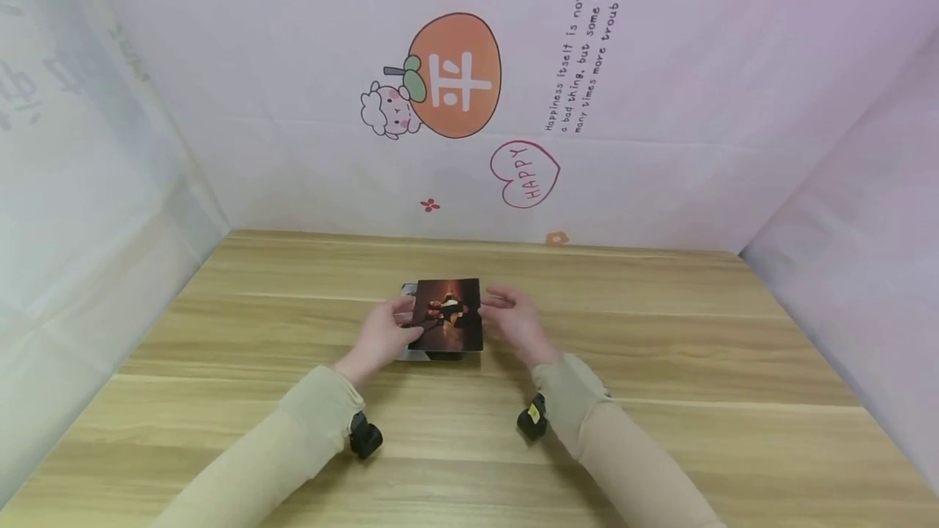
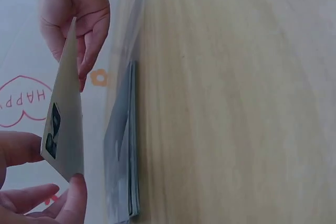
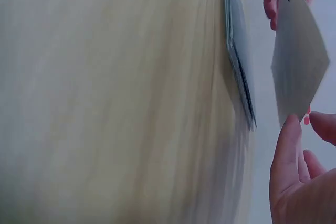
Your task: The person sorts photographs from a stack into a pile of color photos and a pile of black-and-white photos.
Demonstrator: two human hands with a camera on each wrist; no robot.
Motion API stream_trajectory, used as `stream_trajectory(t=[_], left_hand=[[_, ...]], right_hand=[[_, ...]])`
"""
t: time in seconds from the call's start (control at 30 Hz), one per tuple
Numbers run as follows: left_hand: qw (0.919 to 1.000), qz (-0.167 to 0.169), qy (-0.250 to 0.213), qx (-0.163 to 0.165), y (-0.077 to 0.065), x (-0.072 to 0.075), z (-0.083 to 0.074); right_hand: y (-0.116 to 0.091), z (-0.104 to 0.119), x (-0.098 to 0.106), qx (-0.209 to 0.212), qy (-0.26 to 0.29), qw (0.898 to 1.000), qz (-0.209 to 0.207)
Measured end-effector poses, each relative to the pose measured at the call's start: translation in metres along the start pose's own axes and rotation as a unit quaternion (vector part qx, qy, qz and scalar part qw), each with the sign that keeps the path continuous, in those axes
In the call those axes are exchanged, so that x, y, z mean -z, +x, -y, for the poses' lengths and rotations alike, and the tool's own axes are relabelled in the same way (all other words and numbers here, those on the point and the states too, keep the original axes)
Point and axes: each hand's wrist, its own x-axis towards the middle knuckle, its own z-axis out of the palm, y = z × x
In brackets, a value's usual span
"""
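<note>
A dark printed card [image 1: 464,324], showing a figure against a brown-orange background, is held raised over a stack of thin cards [image 1: 421,356]. My left hand [image 1: 383,334] pinches its left side, thumb on the printed face and fingers beneath. At the opposite edge is my right hand [image 1: 517,323], fingers loosely bent; in the right wrist view one fingertip [image 3: 292,121] meets the card's corner while the thumb stands a little apart. The underside of the card [image 2: 71,124] is pale with a small dark picture near one end. Most of the stack's top is hidden.
The stack [image 2: 134,150] lies on a wood-grain table [image 1: 440,455]. White printed sheeting [image 1: 308,104] rises behind the table and along both sides. Each wrist carries a small black camera [image 1: 364,436] over a light sleeve [image 1: 293,430].
</note>
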Motion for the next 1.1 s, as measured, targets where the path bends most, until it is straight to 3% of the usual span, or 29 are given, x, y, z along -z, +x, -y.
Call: stream_trajectory(t=[0.17,0.23,0.33,0.63,1.1], left_hand=[[0.9997,0.005,-0.025,0.001,0.004,-0.012,0.003],[0.999,0.014,-0.037,-0.023,0.01,-0.017,0.012],[0.9984,0.026,-0.04,-0.03,0.015,-0.025,0.013],[0.9989,0.04,-0.015,0.021,0.021,-0.054,-0.011],[0.9983,0.056,-0.005,-0.015,0.038,-0.087,-0.025]], right_hand=[[-0.003,0.0,0.011,-0.013,-0.032,0.999,-0.012],[-0.003,-0.001,0.015,-0.016,-0.048,0.999,-0.013],[-0.003,-0.002,0.023,-0.016,-0.065,0.998,-0.017],[-0.004,-0.001,0.05,-0.022,-0.087,0.996,-0.025],[0.0,-0.006,0.089,-0.047,-0.129,0.99,-0.016]])
